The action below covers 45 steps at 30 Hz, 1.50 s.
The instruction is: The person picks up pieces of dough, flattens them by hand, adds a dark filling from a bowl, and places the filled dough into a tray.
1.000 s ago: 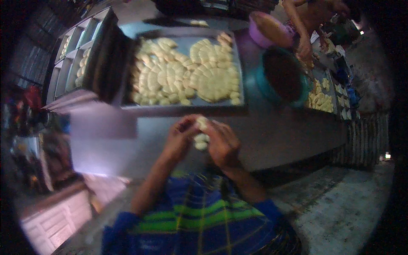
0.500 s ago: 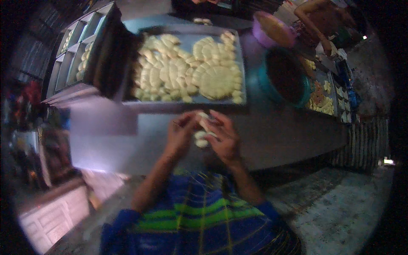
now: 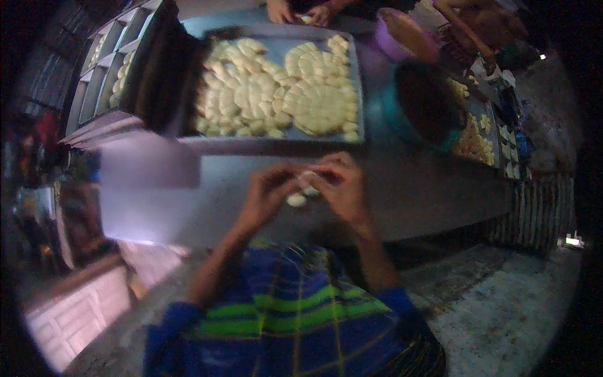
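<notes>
My left hand (image 3: 270, 191) and my right hand (image 3: 339, 185) meet over the metal table (image 3: 151, 207), fingertips closed around a small piece of pale dough (image 3: 309, 178), mostly covered by the fingers. Small pale dough balls (image 3: 296, 200) sit just beneath them. Beyond my hands lies a large metal tray (image 3: 264, 142) packed with pale dough pieces, some set in round and curved clusters.
A divided rack (image 3: 93, 91) holding rolls stands left. Right are a teal tub (image 3: 397, 107), a purple basin (image 3: 389, 44) and smaller dough trays (image 3: 493, 147). A co-worker's hands (image 3: 317, 16) hold something pale at the top; another person (image 3: 477, 28) is at top right.
My hands have spread wider at the wrists, the right turning with its fingers raised over the dough. A co-worker's hands have appeared at the top. The view has shifted slightly.
</notes>
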### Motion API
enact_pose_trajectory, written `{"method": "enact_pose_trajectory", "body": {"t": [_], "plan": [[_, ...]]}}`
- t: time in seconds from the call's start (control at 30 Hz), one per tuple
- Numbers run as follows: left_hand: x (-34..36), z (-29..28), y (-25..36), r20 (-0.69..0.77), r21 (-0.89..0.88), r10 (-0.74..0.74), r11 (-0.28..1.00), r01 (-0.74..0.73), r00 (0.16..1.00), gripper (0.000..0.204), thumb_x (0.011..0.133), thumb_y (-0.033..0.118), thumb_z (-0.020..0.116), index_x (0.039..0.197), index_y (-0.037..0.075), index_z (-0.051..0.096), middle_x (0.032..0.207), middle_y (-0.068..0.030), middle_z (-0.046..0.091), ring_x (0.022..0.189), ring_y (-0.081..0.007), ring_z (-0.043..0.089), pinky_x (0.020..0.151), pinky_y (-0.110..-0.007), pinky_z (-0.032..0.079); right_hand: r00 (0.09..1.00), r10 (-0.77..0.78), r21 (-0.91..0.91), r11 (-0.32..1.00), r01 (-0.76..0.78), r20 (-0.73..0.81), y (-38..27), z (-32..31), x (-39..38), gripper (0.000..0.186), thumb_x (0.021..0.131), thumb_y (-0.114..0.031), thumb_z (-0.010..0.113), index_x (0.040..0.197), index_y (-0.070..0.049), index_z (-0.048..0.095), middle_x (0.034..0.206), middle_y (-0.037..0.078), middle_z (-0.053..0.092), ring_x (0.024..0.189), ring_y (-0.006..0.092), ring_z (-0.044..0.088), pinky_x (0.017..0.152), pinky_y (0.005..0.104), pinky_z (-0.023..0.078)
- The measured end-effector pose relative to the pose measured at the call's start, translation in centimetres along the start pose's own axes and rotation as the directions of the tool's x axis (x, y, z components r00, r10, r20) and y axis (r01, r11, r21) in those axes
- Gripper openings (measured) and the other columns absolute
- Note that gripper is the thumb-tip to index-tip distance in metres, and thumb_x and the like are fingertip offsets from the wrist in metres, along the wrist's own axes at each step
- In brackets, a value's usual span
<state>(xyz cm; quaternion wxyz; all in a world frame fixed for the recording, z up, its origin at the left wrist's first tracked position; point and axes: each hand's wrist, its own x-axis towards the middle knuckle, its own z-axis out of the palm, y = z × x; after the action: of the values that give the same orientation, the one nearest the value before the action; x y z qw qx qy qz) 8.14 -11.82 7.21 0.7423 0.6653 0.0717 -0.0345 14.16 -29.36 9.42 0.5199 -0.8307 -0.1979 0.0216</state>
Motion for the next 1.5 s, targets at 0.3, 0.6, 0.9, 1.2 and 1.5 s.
{"method": "enact_pose_trajectory", "body": {"t": [0.3, 0.6, 0.9, 1.2, 1.5], "plan": [[1.3, 2.2, -3.0, 0.006, -0.219, 0.128, 0.968, -0.123, 0.992, 0.033, 0.091, 0.000, 0.064, 0.122, 0.006, 0.055, 0.105, -0.0097, 0.070, 0.095, -0.0186, 0.067, 0.085, -0.033, 0.054, 0.975, 0.167, 0.111, 0.977, -0.184, 0.149, 2.3, -1.6, -0.8, 0.012, 0.082, -0.009, 0.078, 0.089, -0.002, 0.074, 0.100, 0.011, 0.071, 0.091, 0.0183, 0.069, 0.078, 0.0303, 0.057], [0.9, 2.4, -4.6, 0.235, -0.635, -0.096, 0.738, 0.228, 0.967, 0.074, 0.076, -0.009, 0.065, 0.141, 0.012, 0.038, 0.105, -0.0064, 0.067, 0.110, -0.0242, 0.063, 0.097, -0.042, 0.050, 0.921, 0.294, 0.171, 0.924, -0.342, 0.256, 5.2, -1.5, -3.8, 0.020, 0.084, -0.003, 0.073, 0.104, -0.003, 0.071, 0.098, 0.009, 0.071, 0.089, 0.0186, 0.069, 0.078, 0.0308, 0.055], [1.7, -4.6, -6.3, -0.083, -0.670, -0.092, 0.742, 0.013, 0.992, 0.059, 0.081, 0.008, 0.069, 0.135, 0.009, 0.047, 0.114, -0.0087, 0.064, 0.114, -0.0228, 0.059, 0.108, -0.042, 0.041, 0.935, -0.306, -0.484, 0.800, 0.355, 0.181, 12.1, 2.1, -8.3, 0.025, 0.083, -0.004, 0.066, 0.108, -0.006, 0.068, 0.103, 0.008, 0.066, 0.098, 0.0287, 0.064, 0.083, 0.0392, 0.054], [-1.2, -7.2, -8.1, -0.190, -0.689, -0.173, 0.725, -0.005, 0.966, 0.045, 0.085, 0.006, 0.065, 0.129, 0.009, 0.053, 0.112, -0.0069, 0.064, 0.109, -0.0200, 0.060, 0.101, -0.038, 0.045, 0.975, -0.205, -0.554, 0.804, 0.217, 0.085, 10.5, -0.4, -4.6, 0.018, 0.083, -0.005, 0.066, 0.100, -0.006, 0.068, 0.096, 0.012, 0.066, 0.099, 0.0323, 0.063, 0.088, 0.0433, 0.052], [-1.0, -6.7, -7.1, -0.195, -0.704, -0.154, 0.709, -0.029, 0.969, 0.043, 0.086, 0.005, 0.065, 0.127, 0.007, 0.054, 0.111, -0.0071, 0.064, 0.106, -0.0199, 0.061, 0.101, -0.038, 0.046, 0.983, 0.141, -0.930, 0.332, -0.159, -0.117, 14.4, -0.8, 9.8, 0.012, 0.081, -0.014, 0.069, 0.085, -0.003, 0.073, 0.096, 0.019, 0.068, 0.100, 0.0359, 0.063, 0.087, 0.0455, 0.048]]}}
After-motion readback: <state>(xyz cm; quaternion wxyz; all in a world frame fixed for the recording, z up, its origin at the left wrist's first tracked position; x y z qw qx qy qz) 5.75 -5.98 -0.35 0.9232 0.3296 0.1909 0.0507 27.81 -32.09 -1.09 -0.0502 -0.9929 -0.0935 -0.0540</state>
